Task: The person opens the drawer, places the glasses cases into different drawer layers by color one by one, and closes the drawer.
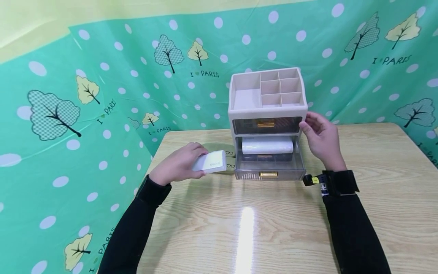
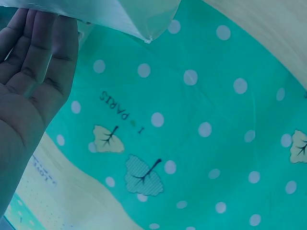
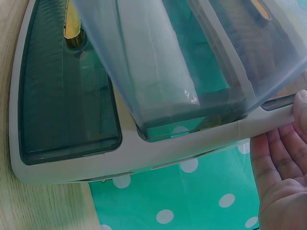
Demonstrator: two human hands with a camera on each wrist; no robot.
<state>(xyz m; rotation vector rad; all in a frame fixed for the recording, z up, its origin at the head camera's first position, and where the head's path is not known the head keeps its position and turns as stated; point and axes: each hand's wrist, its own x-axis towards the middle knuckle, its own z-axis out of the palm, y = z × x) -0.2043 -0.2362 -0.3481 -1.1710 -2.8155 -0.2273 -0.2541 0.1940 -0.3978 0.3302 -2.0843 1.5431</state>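
My left hand (image 1: 183, 161) grips a small white box (image 1: 213, 161) with faint lettering, held left of a white drawer organizer (image 1: 232, 114). In the left wrist view the same box (image 2: 120, 17) fills the top edge, with the fingers (image 2: 60, 52) against its underside. The organizer's middle drawer (image 1: 251, 174), clear with a gold handle, is pulled out. A white, glossy packet (image 1: 268, 145) lies inside it. My right hand (image 1: 323, 140) holds the organizer's right side by the top drawer, thumb on the front edge. In the right wrist view its fingers (image 3: 283, 155) lie along the side wall.
The organizer's top drawer (image 1: 251, 126) is closed, and so is the bottom drawer (image 3: 67, 96). Compartments (image 1: 270, 87) divide its top. Behind the white box lies a green item (image 1: 222, 147) with glasses prints. A green dotted cloth (image 1: 205, 95) hangs behind the wooden table (image 1: 198, 228).
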